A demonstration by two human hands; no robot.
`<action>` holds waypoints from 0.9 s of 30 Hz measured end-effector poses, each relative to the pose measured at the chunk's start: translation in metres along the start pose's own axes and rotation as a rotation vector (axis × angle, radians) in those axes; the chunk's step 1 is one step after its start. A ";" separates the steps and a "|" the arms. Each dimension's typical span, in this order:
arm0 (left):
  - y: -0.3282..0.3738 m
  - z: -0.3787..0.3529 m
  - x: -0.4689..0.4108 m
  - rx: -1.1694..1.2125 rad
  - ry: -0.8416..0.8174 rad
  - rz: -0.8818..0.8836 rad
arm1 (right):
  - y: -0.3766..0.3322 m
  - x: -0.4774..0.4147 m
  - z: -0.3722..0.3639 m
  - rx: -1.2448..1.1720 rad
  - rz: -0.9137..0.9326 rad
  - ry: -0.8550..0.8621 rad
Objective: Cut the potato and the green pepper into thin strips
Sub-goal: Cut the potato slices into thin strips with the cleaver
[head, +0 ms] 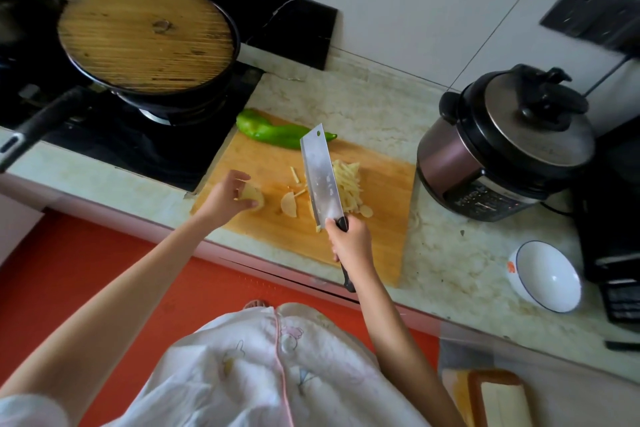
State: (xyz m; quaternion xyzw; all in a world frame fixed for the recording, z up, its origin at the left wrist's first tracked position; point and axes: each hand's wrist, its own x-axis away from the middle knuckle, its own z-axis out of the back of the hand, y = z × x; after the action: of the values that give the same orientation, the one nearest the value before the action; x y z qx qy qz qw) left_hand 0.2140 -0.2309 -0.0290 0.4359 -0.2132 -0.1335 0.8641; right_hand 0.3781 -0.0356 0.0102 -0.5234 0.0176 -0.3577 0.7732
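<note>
Right hand [349,237] grips a broad steel cleaver [320,177] by its black handle; left hand [227,199] pinches a pale yellow potato chunk [254,198].
On the bamboo cutting board [375,243], the blade points away from the person beside heaped thin potato strips [348,184]. A glossy, curved green pepper [273,130] lies whole along the far edge, tip pointing right.

Bare cutting board [374,239] lies between cleaver [320,177] and pressure cooker [502,146].

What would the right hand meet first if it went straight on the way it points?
Probably the green pepper, just beyond the cleaver the right hand grips; depth is unclear.
</note>
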 end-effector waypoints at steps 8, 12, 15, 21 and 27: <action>0.001 -0.003 -0.007 -0.132 0.038 0.030 | 0.002 0.002 0.000 -0.010 -0.002 -0.002; 0.001 0.000 -0.009 -0.164 0.047 0.060 | 0.004 0.002 0.000 -0.015 0.002 -0.007; 0.003 -0.001 -0.005 -0.238 -0.029 0.030 | 0.004 0.001 -0.001 -0.016 0.001 -0.009; 0.010 -0.005 0.000 -0.435 -0.016 -0.041 | 0.001 0.001 -0.006 -0.007 0.004 -0.017; 0.007 0.000 -0.002 -0.239 0.067 0.028 | 0.000 0.001 -0.004 -0.010 0.004 -0.020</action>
State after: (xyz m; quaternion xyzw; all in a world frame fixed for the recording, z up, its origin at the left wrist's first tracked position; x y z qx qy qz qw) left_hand 0.2126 -0.2252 -0.0238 0.3310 -0.1730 -0.1314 0.9183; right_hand 0.3772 -0.0396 0.0087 -0.5306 0.0128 -0.3509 0.7715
